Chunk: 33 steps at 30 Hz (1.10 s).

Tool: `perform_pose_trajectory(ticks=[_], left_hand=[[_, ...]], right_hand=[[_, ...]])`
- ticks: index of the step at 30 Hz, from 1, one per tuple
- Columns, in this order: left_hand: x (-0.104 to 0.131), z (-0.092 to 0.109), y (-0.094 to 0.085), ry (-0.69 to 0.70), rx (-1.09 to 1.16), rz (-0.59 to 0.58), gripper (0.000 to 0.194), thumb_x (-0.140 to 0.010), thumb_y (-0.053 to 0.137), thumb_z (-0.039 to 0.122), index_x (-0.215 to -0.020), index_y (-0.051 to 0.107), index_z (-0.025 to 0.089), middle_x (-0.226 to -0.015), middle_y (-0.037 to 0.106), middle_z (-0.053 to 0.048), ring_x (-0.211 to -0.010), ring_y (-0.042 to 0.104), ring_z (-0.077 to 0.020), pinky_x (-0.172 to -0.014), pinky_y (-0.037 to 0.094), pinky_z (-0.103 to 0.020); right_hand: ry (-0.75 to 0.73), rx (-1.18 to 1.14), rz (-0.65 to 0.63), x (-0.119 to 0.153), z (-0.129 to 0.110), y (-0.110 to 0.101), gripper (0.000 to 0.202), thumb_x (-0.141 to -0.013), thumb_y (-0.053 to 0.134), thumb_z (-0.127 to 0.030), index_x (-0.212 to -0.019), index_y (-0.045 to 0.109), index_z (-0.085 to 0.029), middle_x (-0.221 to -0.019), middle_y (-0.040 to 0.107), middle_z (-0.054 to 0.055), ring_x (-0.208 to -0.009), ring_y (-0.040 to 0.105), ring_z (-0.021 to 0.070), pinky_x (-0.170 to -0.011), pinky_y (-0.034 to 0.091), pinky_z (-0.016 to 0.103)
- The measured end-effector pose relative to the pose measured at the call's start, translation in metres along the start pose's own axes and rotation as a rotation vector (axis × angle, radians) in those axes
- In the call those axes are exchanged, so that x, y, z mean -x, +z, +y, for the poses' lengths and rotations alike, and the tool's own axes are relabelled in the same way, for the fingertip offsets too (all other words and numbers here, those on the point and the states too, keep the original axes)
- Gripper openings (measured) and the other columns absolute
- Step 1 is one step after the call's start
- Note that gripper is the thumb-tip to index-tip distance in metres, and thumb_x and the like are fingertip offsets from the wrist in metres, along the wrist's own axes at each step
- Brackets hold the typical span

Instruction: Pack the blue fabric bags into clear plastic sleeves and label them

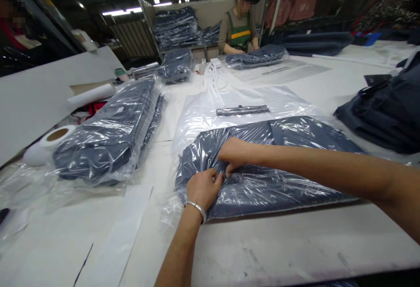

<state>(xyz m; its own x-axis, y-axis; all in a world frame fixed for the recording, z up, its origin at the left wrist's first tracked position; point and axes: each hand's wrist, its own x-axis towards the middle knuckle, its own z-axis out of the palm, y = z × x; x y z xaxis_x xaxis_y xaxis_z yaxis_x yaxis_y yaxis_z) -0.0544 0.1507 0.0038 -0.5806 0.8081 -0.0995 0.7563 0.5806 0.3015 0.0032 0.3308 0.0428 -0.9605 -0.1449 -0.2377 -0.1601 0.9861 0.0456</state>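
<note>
A folded dark blue garment (295,136) lies in a clear plastic bag (262,195) on the white table in front of me. My left hand (204,187), with a silver bracelet at the wrist, is closed and pinches the bag's plastic near its left part. Close beside it, my right hand (235,153) reaches in from the right, fingers curled down and gripping the same plastic, which creases between the two hands. Just behind the bagged garment lie flat clear bags (200,112) with a dark printed strip (243,110).
Bagged dark garments (108,129) are stacked at left beside a white roll (57,136). A paper strip (127,230) lies near the front. Loose dark garments (387,103) are piled at right. Across the table, a person in a green apron (239,31) handles another bagged garment (257,57).
</note>
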Motion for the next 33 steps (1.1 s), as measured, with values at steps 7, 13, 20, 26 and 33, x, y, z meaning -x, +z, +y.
perform_pose_trajectory(ticks=[7,13,20,26,33], left_hand=[[-0.002,-0.001,0.003,0.008,-0.029,0.020,0.037,-0.089,0.045,0.052,-0.076,0.067,0.026,-0.077,0.072,-0.003,-0.074,0.065,-0.0201,-0.057,0.030,-0.028],[-0.001,0.002,0.000,0.006,-0.106,0.056,0.038,-0.089,0.044,0.054,-0.077,0.067,0.026,-0.078,0.073,-0.003,-0.078,0.067,-0.0218,-0.060,0.035,-0.029],[0.004,0.012,-0.006,0.037,-0.260,0.124,0.034,-0.094,0.039,0.047,-0.093,0.065,0.025,-0.088,0.073,-0.005,-0.080,0.067,-0.0221,-0.066,0.041,-0.031],[-0.008,0.013,-0.034,0.054,-0.366,0.177,0.025,-0.095,0.042,0.035,-0.100,0.065,0.026,-0.100,0.072,-0.005,-0.094,0.065,-0.0217,-0.078,0.044,-0.032],[0.012,0.045,-0.037,0.246,-0.346,0.275,0.045,-0.100,0.022,0.038,-0.138,0.045,0.029,-0.141,0.055,-0.004,-0.127,0.051,-0.0182,-0.105,0.038,-0.031]], right_hand=[[0.252,-0.207,0.065,-0.003,0.030,0.012,0.046,-0.067,0.075,-0.064,-0.080,0.072,-0.020,-0.077,0.070,0.005,-0.072,0.061,0.0215,-0.061,0.033,0.026],[0.402,-0.459,0.572,0.070,-0.026,0.021,0.025,-0.095,0.050,-0.032,-0.110,0.066,-0.019,-0.104,0.070,0.008,-0.086,0.063,0.0192,-0.071,0.040,0.027],[0.498,-1.470,0.435,0.187,-0.109,0.087,0.034,-0.091,0.055,-0.049,-0.082,0.067,-0.017,-0.075,0.069,0.004,-0.059,0.062,0.0145,-0.057,0.049,0.026],[0.801,-2.189,0.570,0.233,-0.126,0.136,0.038,-0.081,0.071,-0.048,-0.102,0.068,-0.016,-0.115,0.068,0.014,-0.101,0.068,0.0219,-0.089,0.056,0.031],[0.578,-2.694,0.811,0.234,-0.134,0.132,0.039,-0.084,0.071,-0.036,-0.114,0.061,-0.013,-0.130,0.060,0.017,-0.129,0.051,0.0262,-0.112,0.043,0.035]])
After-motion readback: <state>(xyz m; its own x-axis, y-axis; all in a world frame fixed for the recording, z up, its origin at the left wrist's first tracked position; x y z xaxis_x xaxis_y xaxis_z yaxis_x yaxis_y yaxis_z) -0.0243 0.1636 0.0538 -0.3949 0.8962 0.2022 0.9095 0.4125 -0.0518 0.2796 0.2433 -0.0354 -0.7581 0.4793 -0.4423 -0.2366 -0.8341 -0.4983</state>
